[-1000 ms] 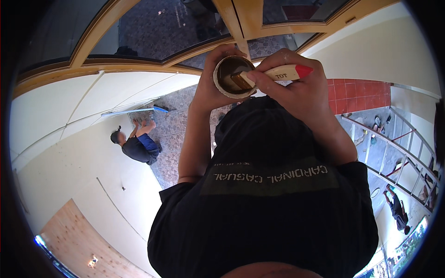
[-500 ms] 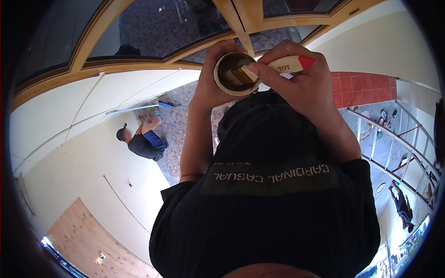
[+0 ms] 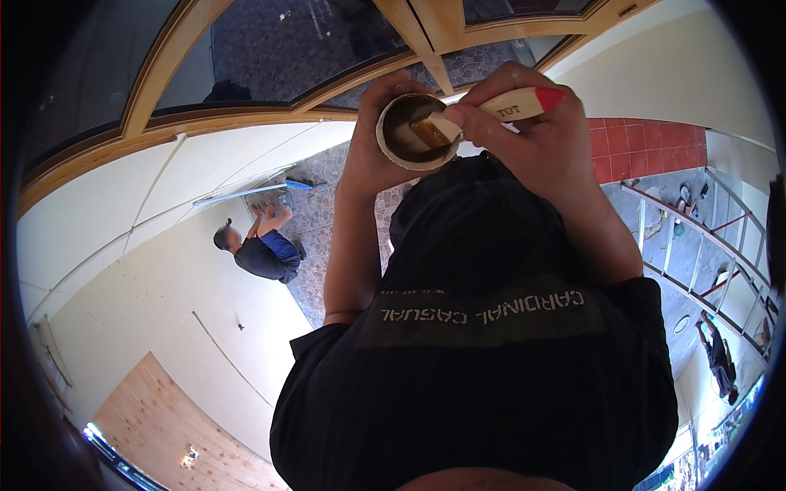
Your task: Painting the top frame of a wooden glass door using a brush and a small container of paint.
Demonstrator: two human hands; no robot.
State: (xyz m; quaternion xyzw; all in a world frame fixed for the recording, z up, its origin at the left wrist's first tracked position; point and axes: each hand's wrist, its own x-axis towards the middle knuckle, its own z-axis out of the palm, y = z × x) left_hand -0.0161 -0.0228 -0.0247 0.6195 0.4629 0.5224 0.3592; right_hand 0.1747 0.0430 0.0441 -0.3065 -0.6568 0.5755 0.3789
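Brush (image 3: 444, 126): smooth wooden handle (image 3: 509, 106), wet glossy bristles (image 3: 426, 132). Cup (image 3: 413, 165): rough rim. Frame (image 3: 168, 65): satin wood. Panes (image 3: 295, 57): glossy glass. Shirt (image 3: 475, 401): matt cloth. Board (image 3: 164, 417): knotty wood.

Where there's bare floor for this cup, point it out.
The red tiles look bare, bordered by the right arm, cream wall and grey floor. A stone-patterned strip shows between the crouching person and left arm. Crowded: the ladder, with small things around it; and the cup, with the brush inside.
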